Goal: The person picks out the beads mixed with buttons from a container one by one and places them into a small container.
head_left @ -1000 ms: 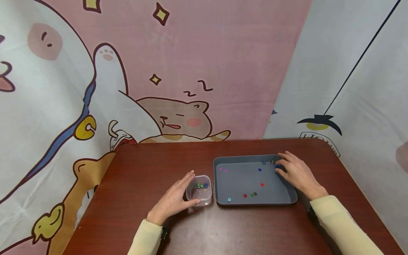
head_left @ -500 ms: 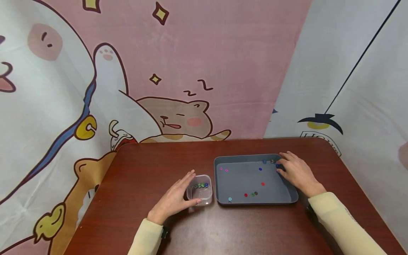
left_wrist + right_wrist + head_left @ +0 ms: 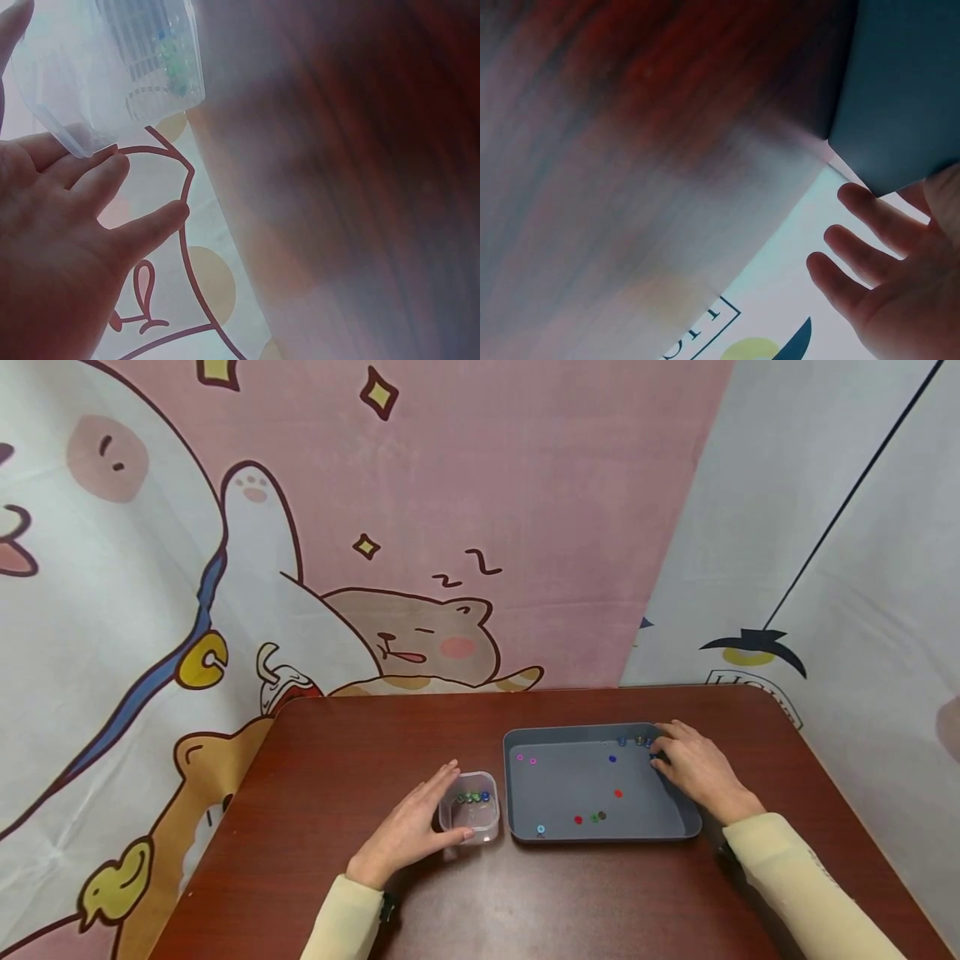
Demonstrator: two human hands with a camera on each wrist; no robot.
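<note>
My left hand (image 3: 408, 827) holds a small clear plastic box (image 3: 487, 831) from its left side, thumb at the near side and fingers at the far side. Several green and blue beads (image 3: 472, 797) lie inside the box. At the far right corner of a grey tray (image 3: 562, 785), my right hand (image 3: 699, 768) reaches over the rim. Its thumb and index fingertips are close together by a blue bead (image 3: 648, 742); whether they pinch one is too small to tell. The right wrist view shows the other fingers (image 3: 855, 255) extended outside the tray, with the fingertips at work hidden.
Scattered in the tray are pink rings (image 3: 527, 759), a light blue ring (image 3: 541, 830), red pieces (image 3: 618, 793), a dark blue piece (image 3: 612, 758) and green and brown pieces (image 3: 598, 817). Box and tray stand side by side on a brown table (image 3: 375, 735), before a printed cloth (image 3: 562, 527).
My right fingertips have shifted slightly at the tray's far right corner, and a blue bead there shows more clearly beside them. My left hand and the box stay put.
</note>
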